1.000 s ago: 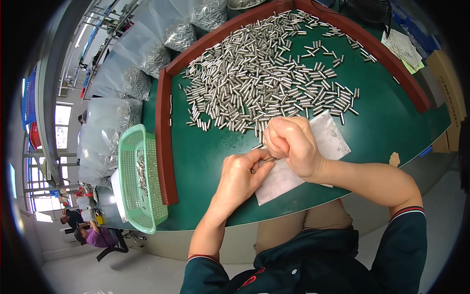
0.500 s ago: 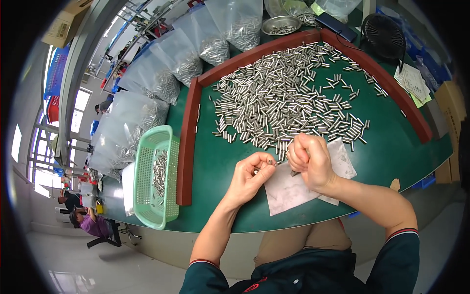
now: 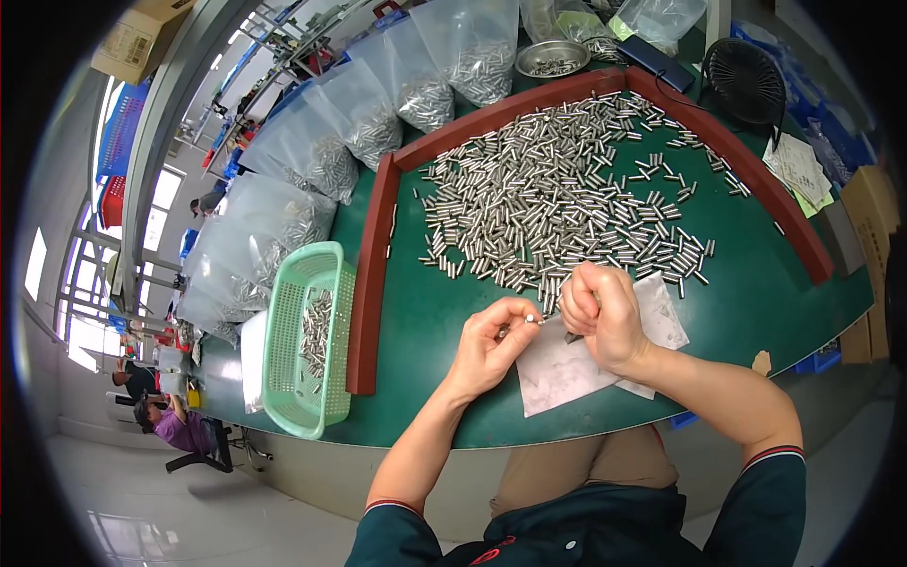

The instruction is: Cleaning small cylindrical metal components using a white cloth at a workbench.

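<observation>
A short, shiny metal pin [image 3: 531, 319] is pinched between the thumb and fingers of my left hand [image 3: 491, 348], one end facing up. Its fingers curl inward, and something metallic shows in the curl. Close beside it, my right hand [image 3: 609, 317] is closed in a fist around a thing whose greyish tip pokes out below; its kind is hidden. Both hands hover at the near edge of a wide heap of metal pins [image 3: 539, 189]. Beneath them lies a stained white cloth [image 3: 557, 386] on the green tabletop [image 3: 435, 326].
Dark red wooden bars [image 3: 373, 274] border the heap. To the left stands a light green plastic basket [image 3: 274, 378] with some pins inside. Clear bags of pins [image 3: 368, 123] line the far left, near a metal bowl [image 3: 553, 59]. A black fan [image 3: 744, 80] sits at the far right.
The pin in my left hand has turned, showing a bright round end. My right fist stays closed beside it. The whole view has shifted slightly to the left.
</observation>
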The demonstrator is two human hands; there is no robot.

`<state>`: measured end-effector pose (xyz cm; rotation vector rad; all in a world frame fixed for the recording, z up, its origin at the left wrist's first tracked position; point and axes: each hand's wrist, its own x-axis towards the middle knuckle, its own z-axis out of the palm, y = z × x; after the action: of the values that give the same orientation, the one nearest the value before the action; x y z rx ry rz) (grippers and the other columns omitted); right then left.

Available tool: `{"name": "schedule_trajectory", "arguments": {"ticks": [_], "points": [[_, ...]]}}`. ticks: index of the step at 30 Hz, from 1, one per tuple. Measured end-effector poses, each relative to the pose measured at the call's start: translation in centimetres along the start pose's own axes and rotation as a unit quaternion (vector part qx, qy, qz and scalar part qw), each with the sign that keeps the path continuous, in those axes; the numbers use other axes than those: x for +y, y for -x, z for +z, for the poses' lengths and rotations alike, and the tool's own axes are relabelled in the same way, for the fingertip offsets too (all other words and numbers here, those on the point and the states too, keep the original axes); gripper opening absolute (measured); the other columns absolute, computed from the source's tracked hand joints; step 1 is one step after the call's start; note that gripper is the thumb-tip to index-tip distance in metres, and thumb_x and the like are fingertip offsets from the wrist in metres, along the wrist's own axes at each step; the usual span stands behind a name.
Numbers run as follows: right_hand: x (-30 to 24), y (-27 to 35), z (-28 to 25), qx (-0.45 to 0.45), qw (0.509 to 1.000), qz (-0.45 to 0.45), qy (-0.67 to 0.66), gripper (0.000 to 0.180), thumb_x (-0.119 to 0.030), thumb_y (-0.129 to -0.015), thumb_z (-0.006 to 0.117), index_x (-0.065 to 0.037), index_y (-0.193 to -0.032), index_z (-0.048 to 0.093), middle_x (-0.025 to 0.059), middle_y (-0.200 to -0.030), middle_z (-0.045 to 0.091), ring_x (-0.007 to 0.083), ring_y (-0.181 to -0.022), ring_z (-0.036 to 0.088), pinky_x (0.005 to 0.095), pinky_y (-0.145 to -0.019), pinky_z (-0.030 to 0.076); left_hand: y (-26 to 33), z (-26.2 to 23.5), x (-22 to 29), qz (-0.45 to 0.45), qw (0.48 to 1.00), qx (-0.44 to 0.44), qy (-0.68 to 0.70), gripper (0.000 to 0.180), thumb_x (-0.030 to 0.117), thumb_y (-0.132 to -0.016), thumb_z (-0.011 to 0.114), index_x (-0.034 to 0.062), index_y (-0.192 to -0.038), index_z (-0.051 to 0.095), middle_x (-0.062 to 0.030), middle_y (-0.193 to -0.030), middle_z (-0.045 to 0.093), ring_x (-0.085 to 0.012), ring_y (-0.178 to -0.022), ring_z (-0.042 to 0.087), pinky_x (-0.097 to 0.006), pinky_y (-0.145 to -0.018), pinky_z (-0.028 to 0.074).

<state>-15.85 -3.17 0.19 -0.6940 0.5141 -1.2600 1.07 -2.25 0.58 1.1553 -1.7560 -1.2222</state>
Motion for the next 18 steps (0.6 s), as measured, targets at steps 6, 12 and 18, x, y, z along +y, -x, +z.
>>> {"name": "schedule_trajectory", "arguments": {"ticks": [6, 12, 18], "points": [[-0.1, 0.1, 0.1, 0.006, 1.0, 0.004, -0.013, 0.04, -0.021, -0.087, 0.035, -0.009, -0.049, 0.029, -0.0016, -0.043, 0.028, 0.0063, -0.038, 0.021, 0.0232, -0.037, 0.018, -0.3, -0.1, -0.2, -0.098, 0.927, -0.053, 0.358, 0.019, 0.021, -0.083, 0.057, 0.0043, -0.085, 0.049, -0.005, -0.081, 0.051, -0.0037, -0.052, 0.031, -0.017, -0.047, 0.027], [-0.1, 0.0, 0.1, -0.005, 1.0, 0.007, -0.02, 0.04, -0.022, -0.087, 0.035, -0.009, -0.05, 0.028, -0.0015, -0.044, 0.027, 0.0069, -0.039, 0.021, 0.0234, -0.037, 0.018, -0.5, -0.8, -0.1, -0.201, 0.868, -0.098, 0.443, 0.017, 0.017, -0.087, 0.051, 0.0002, -0.093, 0.051, -0.0116, -0.078, 0.056, -0.0022, -0.046, 0.03, -0.015, -0.04, 0.025], [-0.2, -0.1, 0.0, -0.001, 1.0, 0.016, -0.022, 0.039, -0.022, -0.087, 0.035, -0.009, -0.05, 0.028, -0.0007, -0.045, 0.028, 0.0072, -0.04, 0.02, 0.0236, -0.038, 0.018, -0.7, -1.1, -0.3, -0.23, 0.869, -0.091, 0.428, 0.025, 0.017, -0.088, 0.045, -0.0024, -0.104, 0.052, -0.0126, -0.083, 0.061, -0.003, -0.048, 0.031, -0.017, -0.041, 0.025]]}}
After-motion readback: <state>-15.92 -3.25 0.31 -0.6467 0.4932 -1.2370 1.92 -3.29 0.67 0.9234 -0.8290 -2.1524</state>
